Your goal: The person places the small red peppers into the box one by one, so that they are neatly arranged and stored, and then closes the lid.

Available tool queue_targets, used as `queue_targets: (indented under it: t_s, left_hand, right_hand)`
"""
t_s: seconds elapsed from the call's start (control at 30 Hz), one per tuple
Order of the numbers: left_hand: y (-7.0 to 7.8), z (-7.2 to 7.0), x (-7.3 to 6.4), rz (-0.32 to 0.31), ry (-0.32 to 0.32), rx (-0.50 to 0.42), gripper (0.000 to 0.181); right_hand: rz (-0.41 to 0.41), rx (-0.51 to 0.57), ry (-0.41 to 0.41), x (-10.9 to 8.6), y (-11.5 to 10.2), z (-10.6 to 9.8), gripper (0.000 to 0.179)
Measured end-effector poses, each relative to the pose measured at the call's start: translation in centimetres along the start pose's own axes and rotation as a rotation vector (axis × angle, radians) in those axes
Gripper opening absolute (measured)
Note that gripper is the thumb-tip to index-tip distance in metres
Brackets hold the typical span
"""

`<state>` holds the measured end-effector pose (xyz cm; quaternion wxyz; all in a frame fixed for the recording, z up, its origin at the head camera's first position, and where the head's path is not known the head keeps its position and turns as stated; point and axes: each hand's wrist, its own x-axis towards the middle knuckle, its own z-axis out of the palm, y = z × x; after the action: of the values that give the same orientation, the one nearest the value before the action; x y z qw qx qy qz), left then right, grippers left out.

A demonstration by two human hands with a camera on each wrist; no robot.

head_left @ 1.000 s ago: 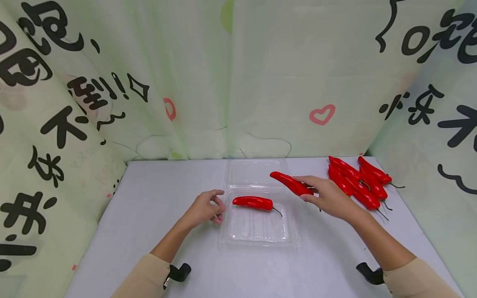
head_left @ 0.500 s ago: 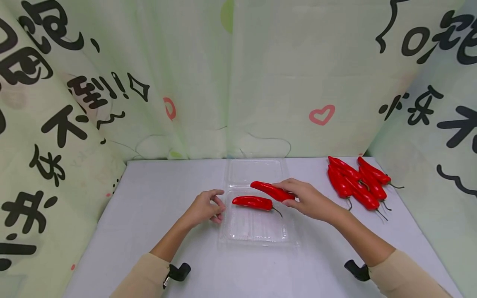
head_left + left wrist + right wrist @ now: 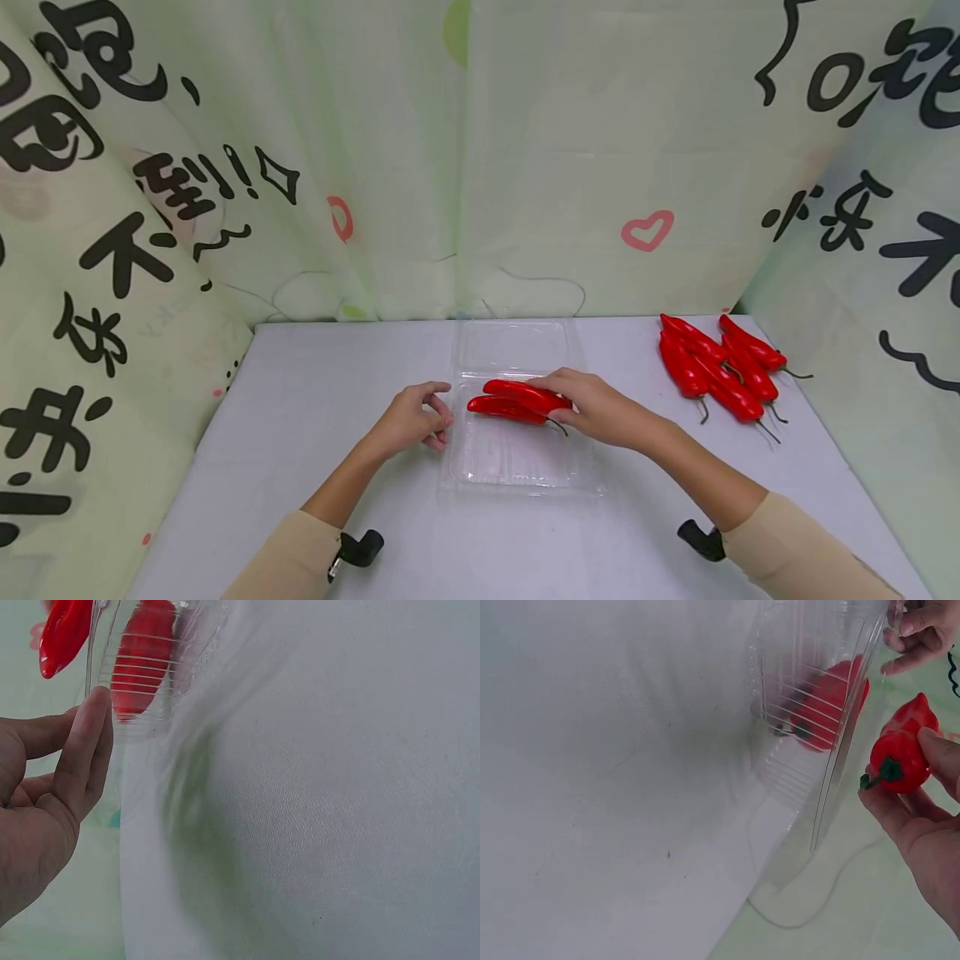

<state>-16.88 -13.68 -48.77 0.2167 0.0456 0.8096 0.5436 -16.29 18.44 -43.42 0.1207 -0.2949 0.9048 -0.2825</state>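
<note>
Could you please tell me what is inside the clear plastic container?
One red pepper lies inside the container. In the head view, part of its far side cannot be seen: a second pepper, held over it by the right hand, covers it.

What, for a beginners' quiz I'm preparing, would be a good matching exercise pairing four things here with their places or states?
1. Left hand
2. Right hand
3. Plastic container
4. Pepper group

A. Gripping a red pepper
B. Back right of the table
C. By the container's left edge
D. Transparent, open

Pairs: 1-C, 2-A, 3-D, 4-B
</note>
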Motion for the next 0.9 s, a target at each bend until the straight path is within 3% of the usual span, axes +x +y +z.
queue_targets:
  t_s: [0.43,0.9]
  left_hand:
    - [0.1,0.0,-0.1,0.018,-0.006,-0.011,0.060]
    - [0.0,0.1,0.1,0.027,-0.005,0.007,0.058]
  right_hand:
    - [-0.030,-0.018,-0.043,0.7,0.0,1.7,0.057]
    - [-0.023,-0.068,-0.060,0.8,-0.1,2.8,0.046]
